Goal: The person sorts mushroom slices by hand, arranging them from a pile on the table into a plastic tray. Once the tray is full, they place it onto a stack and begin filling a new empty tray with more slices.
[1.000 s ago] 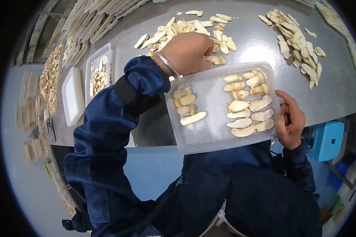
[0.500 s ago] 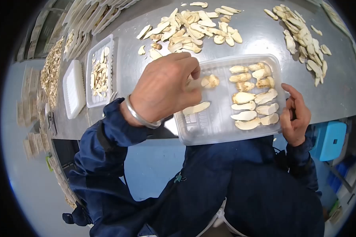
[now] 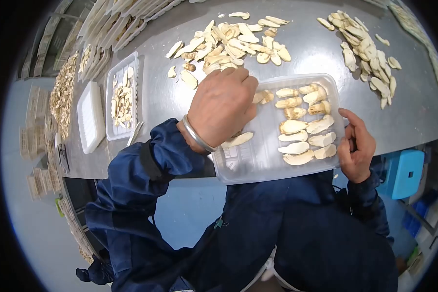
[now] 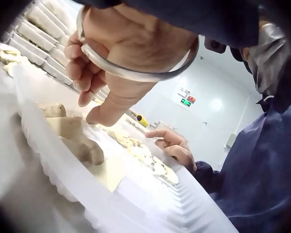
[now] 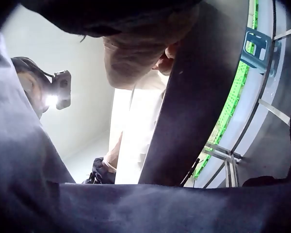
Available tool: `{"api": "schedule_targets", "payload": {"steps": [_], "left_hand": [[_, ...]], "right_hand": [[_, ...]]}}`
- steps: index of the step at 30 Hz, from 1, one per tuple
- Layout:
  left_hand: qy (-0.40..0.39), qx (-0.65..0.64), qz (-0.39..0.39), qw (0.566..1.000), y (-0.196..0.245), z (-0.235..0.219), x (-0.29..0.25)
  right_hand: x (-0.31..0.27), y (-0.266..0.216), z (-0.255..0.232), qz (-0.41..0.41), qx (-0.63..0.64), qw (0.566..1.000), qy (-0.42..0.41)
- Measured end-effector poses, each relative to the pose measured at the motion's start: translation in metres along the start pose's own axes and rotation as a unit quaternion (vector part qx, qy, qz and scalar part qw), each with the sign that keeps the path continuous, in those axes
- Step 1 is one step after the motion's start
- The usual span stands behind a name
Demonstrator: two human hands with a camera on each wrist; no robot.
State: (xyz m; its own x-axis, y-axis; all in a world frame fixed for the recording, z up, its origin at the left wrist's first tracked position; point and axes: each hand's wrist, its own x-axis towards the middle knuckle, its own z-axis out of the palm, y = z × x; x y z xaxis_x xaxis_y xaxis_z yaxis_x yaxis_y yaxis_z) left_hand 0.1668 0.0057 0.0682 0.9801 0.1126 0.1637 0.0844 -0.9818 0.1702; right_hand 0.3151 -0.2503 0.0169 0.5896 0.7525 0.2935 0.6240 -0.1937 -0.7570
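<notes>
A clear plastic tray (image 3: 263, 151) lies at the near edge of the grey table (image 3: 311, 58), partly over it. Two neat columns of pale mushroom slices (image 3: 301, 129) fill its right side. My left hand (image 3: 224, 104), a metal bangle at the wrist, hovers over the tray's left side with loosely curled fingers. In the left wrist view its thumb (image 4: 99, 114) points down just above a few slices (image 4: 70, 133) and nothing shows between the fingers. Two slices (image 3: 263, 96) lie just past the fingertips. My right hand (image 3: 357, 146) grips the tray's right rim.
Loose slices lie in two heaps on the table, one behind the tray (image 3: 233, 41) and one at the far right (image 3: 365, 51). To the left are a filled clear tray (image 3: 122, 95) and a white tray (image 3: 90, 117). A blue stool (image 3: 403, 173) stands below right.
My left hand went from the far heap to the tray with slices, set them down, then slid left over the tray's left side. The right hand has kept hold of the rim.
</notes>
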Motion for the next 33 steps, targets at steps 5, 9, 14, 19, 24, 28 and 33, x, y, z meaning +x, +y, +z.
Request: {"api": "schedule_targets", "payload": {"steps": [5, 9, 14, 19, 24, 28, 33], "left_hand": [[0.046, -0.053, -0.027, 0.997, -0.014, -0.018, 0.008], [0.06, -0.034, -0.011, 0.998, -0.054, -0.024, 0.039], [0.035, -0.016, 0.025, 0.999, -0.082, 0.001, 0.088], [0.008, -0.009, -0.014, 1.0, -0.093, 0.018, 0.125], [-0.047, -0.008, -0.073, 0.996, -0.073, 0.027, 0.143], [-0.054, 0.0, -0.068, 0.996, -0.073, 0.035, 0.147], [-0.05, -0.034, -0.034, 0.998, -0.075, 0.038, 0.143]], "right_hand": [[0.001, 0.001, -0.001, -0.018, -0.015, 1.0, 0.001], [0.001, 0.0, -0.001, -0.022, -0.019, 1.0, 0.002], [0.001, 0.003, 0.0, -0.035, -0.023, 0.999, 0.011], [0.004, -0.002, -0.002, -0.034, -0.038, 0.999, 0.008], [0.004, 0.0, -0.002, -0.038, -0.042, 0.998, 0.008], [0.005, 0.0, -0.002, -0.042, -0.047, 0.998, 0.008], [0.004, 0.0, -0.002, -0.046, -0.052, 0.998, 0.01]]}}
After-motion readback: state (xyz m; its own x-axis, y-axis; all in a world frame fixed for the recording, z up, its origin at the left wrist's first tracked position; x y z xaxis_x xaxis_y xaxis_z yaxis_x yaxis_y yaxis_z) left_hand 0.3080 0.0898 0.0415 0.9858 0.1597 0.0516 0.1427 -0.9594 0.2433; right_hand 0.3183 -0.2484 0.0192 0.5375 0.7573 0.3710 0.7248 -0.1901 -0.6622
